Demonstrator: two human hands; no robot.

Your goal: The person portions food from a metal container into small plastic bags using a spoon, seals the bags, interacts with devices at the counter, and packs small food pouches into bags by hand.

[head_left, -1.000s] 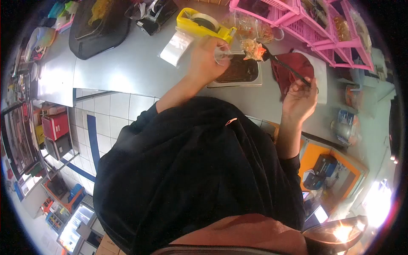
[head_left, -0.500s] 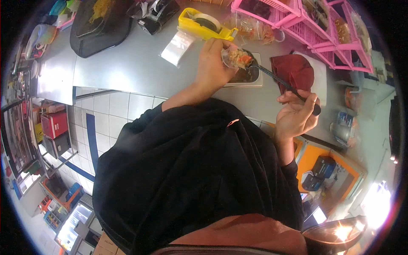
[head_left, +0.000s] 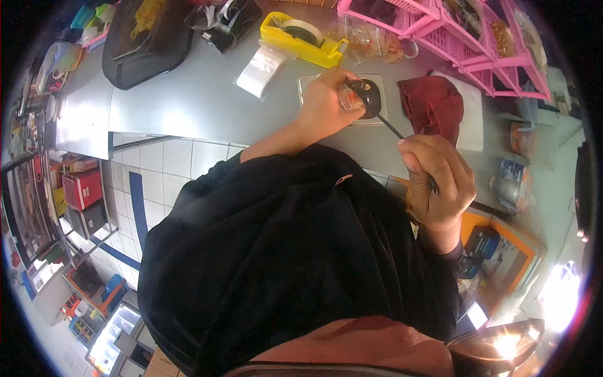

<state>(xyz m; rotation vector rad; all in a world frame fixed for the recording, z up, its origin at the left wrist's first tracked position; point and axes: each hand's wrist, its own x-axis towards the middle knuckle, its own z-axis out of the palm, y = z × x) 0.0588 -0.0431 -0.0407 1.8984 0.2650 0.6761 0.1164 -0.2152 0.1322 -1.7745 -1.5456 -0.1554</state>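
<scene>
My left hand (head_left: 328,105) is closed around a small clear plastic bag (head_left: 349,98) with orange and pale food in it. My right hand (head_left: 441,176) grips the handle of a black spoon (head_left: 389,127), whose bowl is tipped at the bag's mouth and carries only a few crumbs. Both are above a white-rimmed flat item with a dark top (head_left: 382,118), perhaps a kitchen scale, partly hidden by my left hand. A dark red cloth (head_left: 432,105) lies to its right. A pack of clear bags (head_left: 260,70) lies to the left.
Behind my left hand stands a yellow tape dispenser (head_left: 300,39), with filled clear bags (head_left: 370,43) beside it. Pink plastic racks (head_left: 452,60) rise at the back right. A black container (head_left: 147,53) sits at the back left of the metal table (head_left: 188,103).
The spoon has turned over and its load of food has gone into the bag. My right hand has rolled palm-down, and my left hand has moved slightly down and to the right.
</scene>
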